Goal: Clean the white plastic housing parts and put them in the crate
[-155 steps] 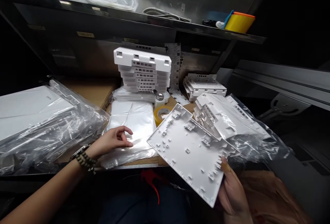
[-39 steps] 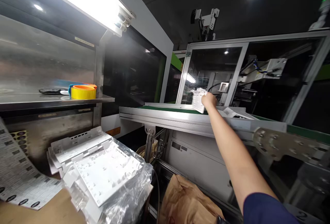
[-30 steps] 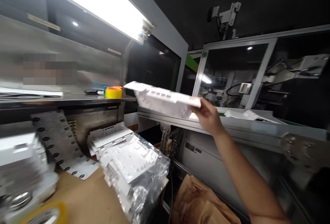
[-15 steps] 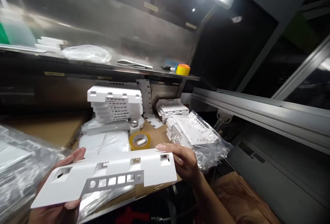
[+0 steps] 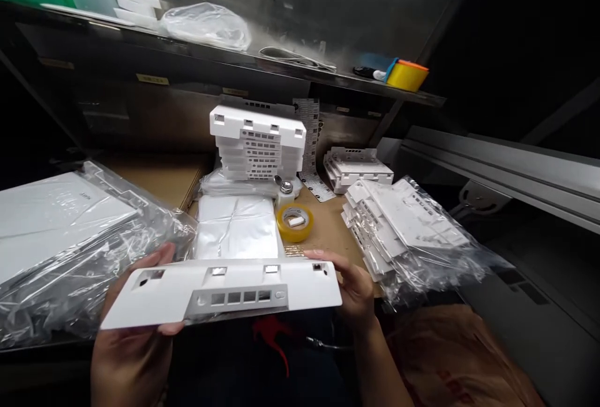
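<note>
A white plastic panel with a row of square cutouts is held up near the front edge of the bench. My left hand grips its left end, with the thumb under the lower edge and fingers behind. At the right end my right hand holds the panel, fingertips on its top edge. Behind the panel lie flat white bags and a roll of yellow tape. Farther back stands a stack of similar white panels.
Plastic-wrapped white parts lie at left and right. A small metal-topped bottle stands by the stack. Above runs a metal shelf with a yellow roll. A metal rail is at right.
The view has swung left and down, so the bench things appear farther right and higher. The panel, still in both hands, looks more level.
</note>
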Motion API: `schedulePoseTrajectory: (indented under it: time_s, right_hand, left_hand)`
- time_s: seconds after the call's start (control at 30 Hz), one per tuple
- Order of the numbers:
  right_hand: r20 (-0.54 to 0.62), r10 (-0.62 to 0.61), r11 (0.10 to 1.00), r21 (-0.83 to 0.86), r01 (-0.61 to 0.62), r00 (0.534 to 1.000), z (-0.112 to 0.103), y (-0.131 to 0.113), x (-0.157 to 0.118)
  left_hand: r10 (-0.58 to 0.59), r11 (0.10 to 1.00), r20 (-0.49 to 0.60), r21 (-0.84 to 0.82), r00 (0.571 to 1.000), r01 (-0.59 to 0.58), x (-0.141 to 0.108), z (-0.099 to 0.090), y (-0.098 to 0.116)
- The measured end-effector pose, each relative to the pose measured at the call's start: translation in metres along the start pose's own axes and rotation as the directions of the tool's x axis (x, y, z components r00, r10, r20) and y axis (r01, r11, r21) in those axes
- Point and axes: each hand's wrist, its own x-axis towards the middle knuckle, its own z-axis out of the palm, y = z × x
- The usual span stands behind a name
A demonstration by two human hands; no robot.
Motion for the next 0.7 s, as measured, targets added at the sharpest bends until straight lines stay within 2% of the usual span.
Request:
schedulePoseTrajectory:
  time_s: [0.23, 0.4, 0.6, 0.7]
  right_hand:
    - [0.027, 0.059, 0.997, 0.047, -0.06, 0.998, -0.004, 0.017, -0.005]
    - [0.029, 0.082, 0.994, 0.073, -0.084, 0.996, -0.007, 0.022, -0.003]
    - [0.047, 0.069, 0.994, -0.093, -0.064, 0.997, -0.011, 0.014, 0.0]
    - [0.048, 0.054, 0.989, -0.138, -0.047, 0.997, -0.012, 0.009, 0.0]
  left_hand:
    - [-0.041, 0.998, -0.04, -0.046, 0.998, 0.039, -0.002, 0.01, 0.004]
    - [-0.08, 0.994, 0.003, -0.08, 0.997, 0.08, -0.003, 0.017, 0.009]
    - [-0.287, 0.946, 0.035, -0.149, 0.957, 0.289, 0.002, 0.01, 0.001]
    - [-0.334, 0.921, 0.025, -0.205, 0.942, 0.332, 0.005, 0.009, -0.001]
